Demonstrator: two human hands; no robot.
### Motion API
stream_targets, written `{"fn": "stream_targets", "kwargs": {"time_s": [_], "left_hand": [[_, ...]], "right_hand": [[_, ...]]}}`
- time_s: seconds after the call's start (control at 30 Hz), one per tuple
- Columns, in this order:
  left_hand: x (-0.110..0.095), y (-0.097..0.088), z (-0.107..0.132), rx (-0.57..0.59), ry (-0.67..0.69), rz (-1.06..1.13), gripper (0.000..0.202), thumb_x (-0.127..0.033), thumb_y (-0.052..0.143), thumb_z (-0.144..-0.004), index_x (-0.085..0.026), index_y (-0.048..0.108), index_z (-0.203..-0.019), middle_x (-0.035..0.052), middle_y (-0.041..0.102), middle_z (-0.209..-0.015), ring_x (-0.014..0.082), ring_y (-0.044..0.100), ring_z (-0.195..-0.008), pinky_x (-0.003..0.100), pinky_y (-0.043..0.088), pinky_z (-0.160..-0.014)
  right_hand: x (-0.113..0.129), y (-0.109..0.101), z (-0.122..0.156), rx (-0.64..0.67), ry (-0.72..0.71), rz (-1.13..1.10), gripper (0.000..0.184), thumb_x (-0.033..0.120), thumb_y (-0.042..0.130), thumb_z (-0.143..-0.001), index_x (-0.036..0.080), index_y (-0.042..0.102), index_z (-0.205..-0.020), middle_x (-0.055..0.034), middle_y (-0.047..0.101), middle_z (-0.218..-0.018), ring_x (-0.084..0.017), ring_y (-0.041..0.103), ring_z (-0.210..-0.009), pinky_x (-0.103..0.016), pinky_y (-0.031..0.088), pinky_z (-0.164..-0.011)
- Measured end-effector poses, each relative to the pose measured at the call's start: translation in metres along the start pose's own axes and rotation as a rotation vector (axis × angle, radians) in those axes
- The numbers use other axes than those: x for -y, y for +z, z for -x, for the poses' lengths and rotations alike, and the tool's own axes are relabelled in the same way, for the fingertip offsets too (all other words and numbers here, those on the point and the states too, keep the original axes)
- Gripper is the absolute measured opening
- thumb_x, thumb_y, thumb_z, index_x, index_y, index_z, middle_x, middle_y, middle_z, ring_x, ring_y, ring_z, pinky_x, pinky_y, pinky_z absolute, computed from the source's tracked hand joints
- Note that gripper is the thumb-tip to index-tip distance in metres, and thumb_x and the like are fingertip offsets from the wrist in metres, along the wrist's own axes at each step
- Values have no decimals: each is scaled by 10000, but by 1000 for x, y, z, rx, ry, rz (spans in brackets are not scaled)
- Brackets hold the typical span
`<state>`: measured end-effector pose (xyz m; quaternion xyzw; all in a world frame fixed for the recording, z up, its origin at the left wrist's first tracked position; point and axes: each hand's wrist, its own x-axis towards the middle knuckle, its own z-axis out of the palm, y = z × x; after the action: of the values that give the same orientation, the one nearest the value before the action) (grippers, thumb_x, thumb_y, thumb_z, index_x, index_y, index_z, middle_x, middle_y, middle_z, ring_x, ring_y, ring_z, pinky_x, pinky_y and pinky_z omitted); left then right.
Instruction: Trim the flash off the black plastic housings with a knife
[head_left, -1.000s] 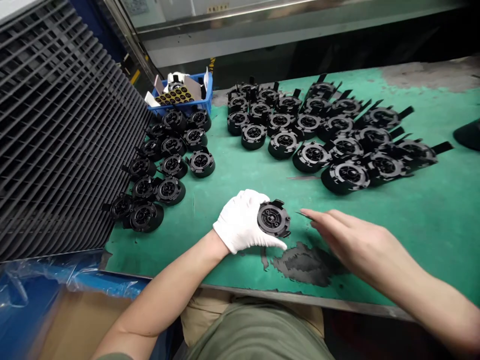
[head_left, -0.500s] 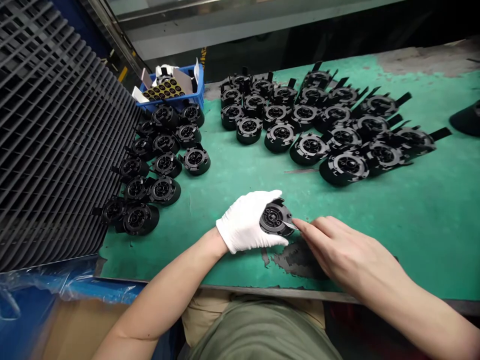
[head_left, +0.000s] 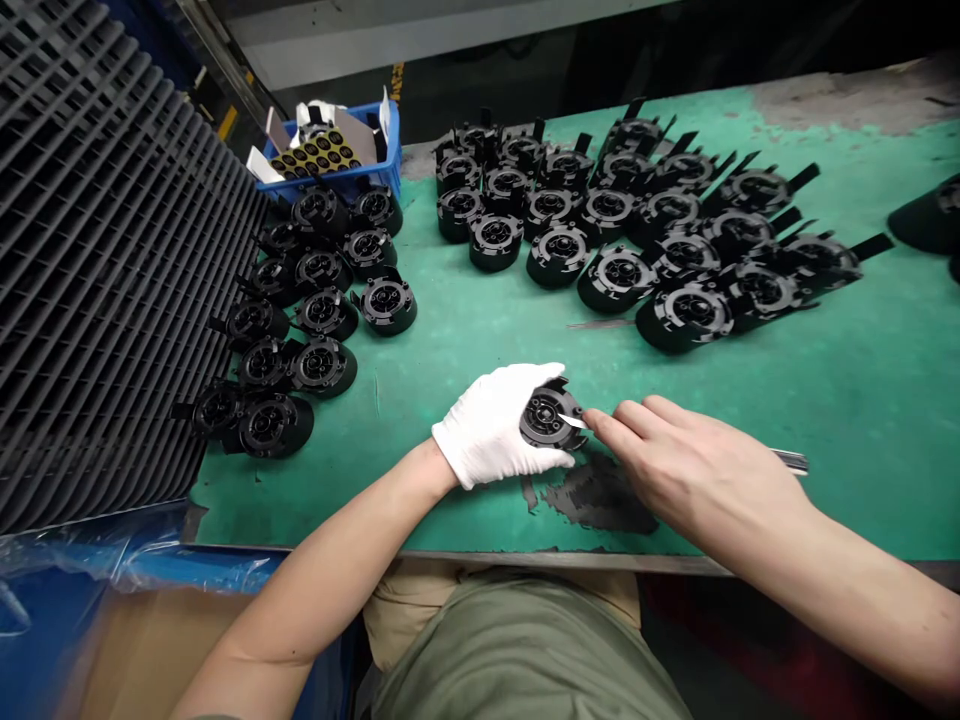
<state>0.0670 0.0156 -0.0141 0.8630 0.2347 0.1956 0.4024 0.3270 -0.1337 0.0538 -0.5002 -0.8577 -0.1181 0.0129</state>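
A: What's the left hand [head_left: 491,425] doing?

B: It wears a white glove and grips a round black part [head_left: 550,418], fingers curled around its left side, thumb underneath. The part sits just above the green bench [head_left: 862,400], near its front edge, with its ribbed face turned up.

A: And the right hand [head_left: 690,470]?

B: Bare. It pinches a thin metal blade [head_left: 574,421] between thumb and fingertips, and the tip lies on the part's face, right of its centre. A metal end [head_left: 791,460] sticks out past the back of that hand; I can't tell whether it belongs to the same tool.

A: What's below the hands?

B: A dark worn patch [head_left: 600,500] in the bench's green surface, just beside the part.

A: Anything else on the bench?

B: Plenty of the same black parts. One cluster [head_left: 315,290] runs along the left, next to a stack of dark slatted trays [head_left: 112,250]. A bigger cluster [head_left: 637,230] lies across the back, several with flat tabs sticking out. A blue bin [head_left: 337,160] stands at the rear left, holding a sheet of dark round stickers and some paper scraps.

A: Near the front?

B: Clear plastic over a blue box [head_left: 90,590] at the lower left, off the bench.
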Motion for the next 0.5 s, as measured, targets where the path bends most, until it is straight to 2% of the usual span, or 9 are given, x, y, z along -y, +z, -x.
{"fn": "stream_targets", "kwargs": {"time_s": [0.2, 0.27, 0.33, 0.4, 0.5], "left_hand": [[-1, -1, -3, 5, -26, 17, 1162, -672, 1197, -844, -279, 672, -1803, 200, 794, -1820, 510, 769, -1722, 729, 604, -1519], [1, -1, -4, 11, -21, 33, 1186, -692, 1205, -834, -276, 672, -1809, 201, 791, -1826, 514, 759, -1733, 739, 590, -1530], [3, -4, -5, 30, 2, 60, 1196, -717, 1204, -839, -265, 679, -1815, 209, 786, -1830, 517, 746, -1744, 743, 585, -1537], [5, -9, -5, 71, 34, 88, 1193, -726, 1204, -843, -269, 694, -1819, 217, 769, -1846, 520, 721, -1766, 746, 591, -1535], [6, -16, -4, 142, 57, 121, 1160, -672, 1212, -855, -305, 704, -1830, 210, 759, -1849, 518, 692, -1787, 763, 596, -1528]], "right_hand": [[6, -2, -6, -10, 39, 47, 370, -39, 592, -1067, 170, 837, -1250, -54, 649, -878, -281, 582, -813, -431, 451, -772], [8, -3, -1, -28, 53, 36, 424, -47, 586, -1063, 158, 839, -1335, -59, 676, -890, -288, 603, -824, -432, 470, -780], [4, -2, 8, -45, 100, -45, 534, -41, 575, -1082, 151, 812, -1520, -72, 749, -947, -297, 666, -870, -426, 513, -816], [-6, 2, 18, -56, 168, -191, 577, 11, 558, -1148, 174, 761, -1663, -83, 831, -1031, -298, 746, -923, -419, 570, -863], [-28, 11, 26, -36, 198, -373, 420, 202, 523, -1284, 234, 793, -1604, -84, 917, -1117, -275, 842, -910, -387, 624, -798]]}}
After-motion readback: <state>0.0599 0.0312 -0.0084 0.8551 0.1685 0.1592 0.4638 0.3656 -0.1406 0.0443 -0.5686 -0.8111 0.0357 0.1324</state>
